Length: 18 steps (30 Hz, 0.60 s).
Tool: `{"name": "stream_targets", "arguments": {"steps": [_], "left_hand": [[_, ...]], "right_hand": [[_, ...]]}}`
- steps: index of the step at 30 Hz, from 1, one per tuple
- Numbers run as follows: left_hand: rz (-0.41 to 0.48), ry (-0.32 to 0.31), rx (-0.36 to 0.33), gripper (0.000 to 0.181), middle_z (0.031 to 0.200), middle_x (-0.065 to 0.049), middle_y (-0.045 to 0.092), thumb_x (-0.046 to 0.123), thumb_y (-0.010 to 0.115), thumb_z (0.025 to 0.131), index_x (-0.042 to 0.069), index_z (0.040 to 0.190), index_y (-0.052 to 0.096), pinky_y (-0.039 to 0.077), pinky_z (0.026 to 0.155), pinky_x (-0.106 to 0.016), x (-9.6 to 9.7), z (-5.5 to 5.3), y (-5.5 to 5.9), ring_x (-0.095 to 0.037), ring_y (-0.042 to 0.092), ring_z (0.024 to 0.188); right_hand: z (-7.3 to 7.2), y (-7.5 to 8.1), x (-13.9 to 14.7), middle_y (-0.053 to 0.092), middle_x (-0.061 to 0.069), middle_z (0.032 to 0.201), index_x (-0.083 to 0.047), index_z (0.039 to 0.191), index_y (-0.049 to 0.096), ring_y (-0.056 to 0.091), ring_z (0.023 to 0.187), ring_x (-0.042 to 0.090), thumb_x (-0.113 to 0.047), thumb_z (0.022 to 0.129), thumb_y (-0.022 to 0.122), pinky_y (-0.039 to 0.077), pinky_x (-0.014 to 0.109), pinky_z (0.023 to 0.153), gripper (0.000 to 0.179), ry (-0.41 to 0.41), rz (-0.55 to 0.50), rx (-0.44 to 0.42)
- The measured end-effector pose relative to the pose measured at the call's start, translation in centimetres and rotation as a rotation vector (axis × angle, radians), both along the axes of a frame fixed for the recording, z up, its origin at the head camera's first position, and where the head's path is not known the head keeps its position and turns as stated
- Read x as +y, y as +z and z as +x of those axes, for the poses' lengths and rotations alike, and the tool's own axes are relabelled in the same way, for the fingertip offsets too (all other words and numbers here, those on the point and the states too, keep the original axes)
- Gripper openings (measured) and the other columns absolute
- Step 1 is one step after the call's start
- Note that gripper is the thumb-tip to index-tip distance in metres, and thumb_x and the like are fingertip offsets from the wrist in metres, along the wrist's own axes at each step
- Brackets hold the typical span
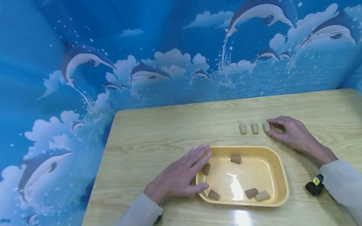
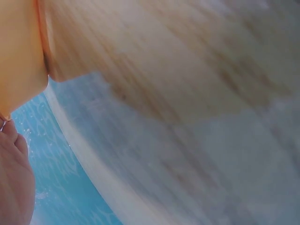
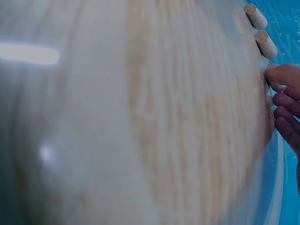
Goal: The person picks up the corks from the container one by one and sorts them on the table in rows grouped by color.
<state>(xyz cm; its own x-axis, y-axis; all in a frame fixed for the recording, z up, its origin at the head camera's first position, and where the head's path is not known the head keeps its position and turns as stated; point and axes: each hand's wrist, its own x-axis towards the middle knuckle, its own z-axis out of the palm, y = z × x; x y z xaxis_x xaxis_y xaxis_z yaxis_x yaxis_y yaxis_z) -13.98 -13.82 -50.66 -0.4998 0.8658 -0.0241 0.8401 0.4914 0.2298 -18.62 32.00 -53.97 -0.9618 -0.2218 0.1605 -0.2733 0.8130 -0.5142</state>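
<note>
My right hand pinches a pale cork stopper between thumb and fingertips, at the right end of a short row. To its left stand two more upright corks, the middle one and the far one; their grainy ends show in the right wrist view. My left hand rests on the left rim of a yellow plastic tray, its fingers extended and the thumb over the edge. Several corks lie on their sides in the tray, most of them brown and one paler.
The tray sits on a light wood-grain table with rounded corners. A blue curtain printed with dolphins and clouds hangs behind the table and along both sides. A black wrist device is at the right sleeve.
</note>
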Motion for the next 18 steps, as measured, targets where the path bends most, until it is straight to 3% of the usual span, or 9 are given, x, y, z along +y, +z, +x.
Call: {"name": "stream_targets", "arguments": {"steps": [18], "left_hand": [[-0.004, -0.001, 0.0, 0.094, 0.186, -0.006, -0.003, 0.067, 0.042, 0.11, 0.016, 0.177, 0.0, 0.011, 0.141, -0.036, -0.01, 0.01, -0.01, -0.021, 0.002, 0.172]], "right_hand": [[0.16, -0.22, -0.2, 0.073, 0.026, 0.132, 0.001, 0.14, 0.069, 0.068, 0.12, 0.048, -0.026, 0.101, 0.08, 0.053, 0.071, 0.104, 0.049, -0.023, -0.015, 0.005]]}}
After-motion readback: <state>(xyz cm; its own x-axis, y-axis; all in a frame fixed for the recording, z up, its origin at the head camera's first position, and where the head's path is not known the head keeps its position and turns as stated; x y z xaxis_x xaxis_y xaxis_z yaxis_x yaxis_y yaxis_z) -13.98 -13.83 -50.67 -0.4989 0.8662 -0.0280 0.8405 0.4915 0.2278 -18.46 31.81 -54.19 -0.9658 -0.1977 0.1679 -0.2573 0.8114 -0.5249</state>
